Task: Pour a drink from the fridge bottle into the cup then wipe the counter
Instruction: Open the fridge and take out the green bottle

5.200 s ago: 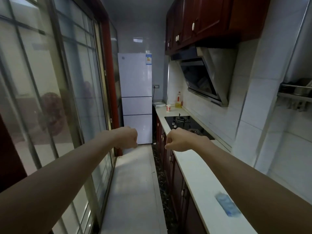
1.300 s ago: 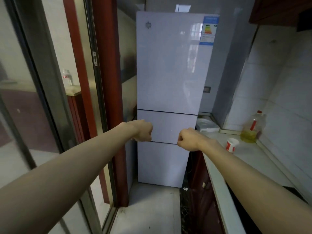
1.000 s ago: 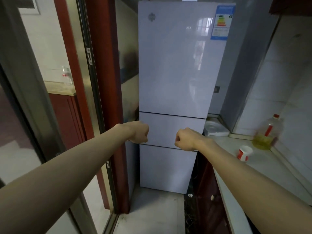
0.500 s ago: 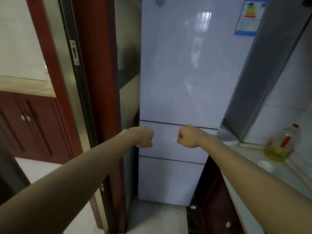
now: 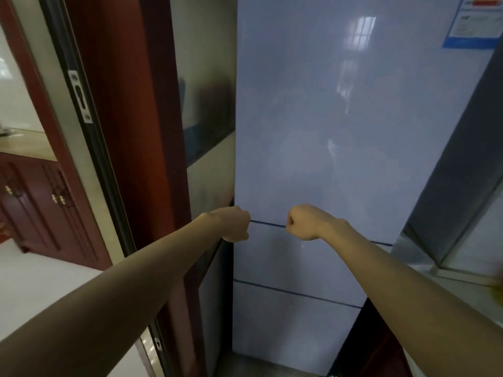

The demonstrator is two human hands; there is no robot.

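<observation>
Head view, person standing close to the fridge point(image 5: 326, 118), both bare forearms stretched out ahead.

Fridge: pale, glossy, fills the frame from 12 o'clock across to 3 o'clock and down toward 6. Three fronts stacked: a tall top door, a shorter middle one, a bottom one. All three sit flush, with thin dark seams between them. Whatever is inside is hidden behind them. A blue-edged label point(image 5: 473, 23) sits on the top door at about 1 o'clock, cut off by the frame edge.

Left hand point(image 5: 235, 224): just to the 9 o'clock side of centre, fingers curled tight into a fist, nothing in it. It lies over the fridge's left edge, level with the seam between the top and middle fronts. Contact with the fridge: cannot tell.

Right hand point(image 5: 302, 223): just to the 3 o'clock side of centre, also a closed fist with nothing in it, knuckles level with the same seam. Contact: cannot tell. The two fists are near each other but apart.

Counter point(image 5: 473, 280): a pale strip at 4 o'clock, blurred, partly behind the right forearm. A yellow smear point(image 5: 499, 295) at the frame edge there is too blurred to identify.

At 9 to 11 o'clock: a dark red door post point(image 5: 122, 131), a metal door frame point(image 5: 80, 96) with a latch plate, and a dark red cabinet point(image 5: 40, 208) beyond.
</observation>
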